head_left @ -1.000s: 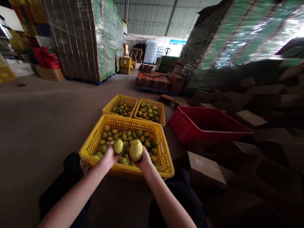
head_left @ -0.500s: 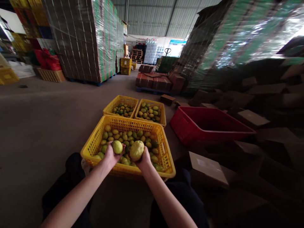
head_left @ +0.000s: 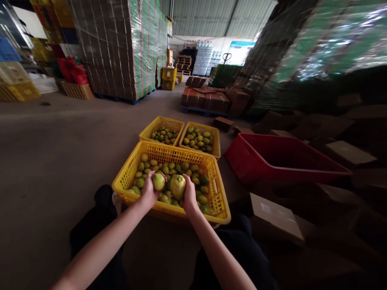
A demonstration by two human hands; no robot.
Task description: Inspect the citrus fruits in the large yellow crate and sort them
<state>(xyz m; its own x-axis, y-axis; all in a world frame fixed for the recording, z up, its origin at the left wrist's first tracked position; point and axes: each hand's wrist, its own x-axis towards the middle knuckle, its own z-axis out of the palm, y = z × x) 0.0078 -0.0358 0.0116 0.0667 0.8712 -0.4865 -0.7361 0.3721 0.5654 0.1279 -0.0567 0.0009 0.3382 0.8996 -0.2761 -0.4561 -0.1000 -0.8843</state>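
Note:
My left hand (head_left: 150, 188) is closed round a smooth, round yellow-green lemon (head_left: 159, 181). Beside it, my right hand (head_left: 190, 192) grips a larger, bumpy lemon (head_left: 177, 187) with its stem end tipped upward. The two fruits are held apart, just above a big yellow plastic basket (head_left: 224, 205) that stands between my legs. Many more yellow and green lemons (head_left: 144, 157) fill the bottom of that basket. Part of the fruit lies hidden under my hands.
Two yellow baskets (head_left: 161, 119) with fruit stand just beyond the big one. To the right are a red tub (head_left: 242, 161) and a flattened carton (head_left: 273, 211) among other cartons. Wrapped pallet stacks (head_left: 105, 48) rise behind, and flat cardboard bundles (head_left: 205, 98) lie on a blue pallet.
The right-hand lemon has been turned so its stem end now faces up toward me. Both hands still hold their fruit. The whole view has shifted slightly as the head turned left.

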